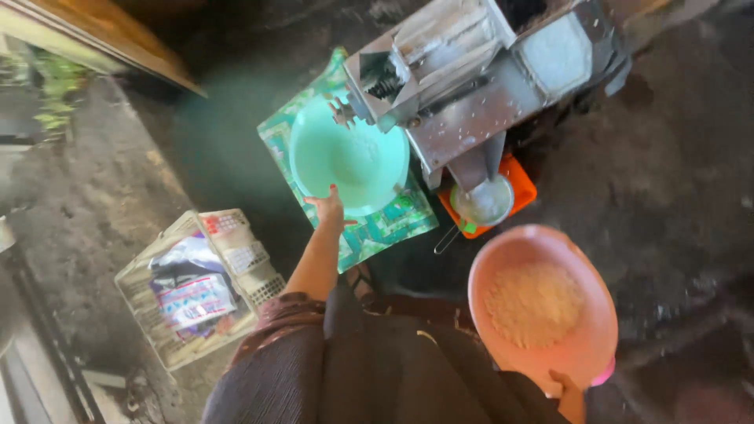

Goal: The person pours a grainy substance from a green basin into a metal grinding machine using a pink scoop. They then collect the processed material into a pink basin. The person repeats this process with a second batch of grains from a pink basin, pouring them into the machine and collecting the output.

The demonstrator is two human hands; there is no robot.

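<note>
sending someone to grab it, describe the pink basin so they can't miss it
Start at the grey metal machine; the pink basin is to its lower right, held by the right hand. Unlike the green basin the left hand touches, it holds pale grated shreds.

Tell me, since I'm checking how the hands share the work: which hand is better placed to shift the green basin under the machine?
The left hand: it already touches the green basin at its rim. The right hand holds the pink basin.
</note>
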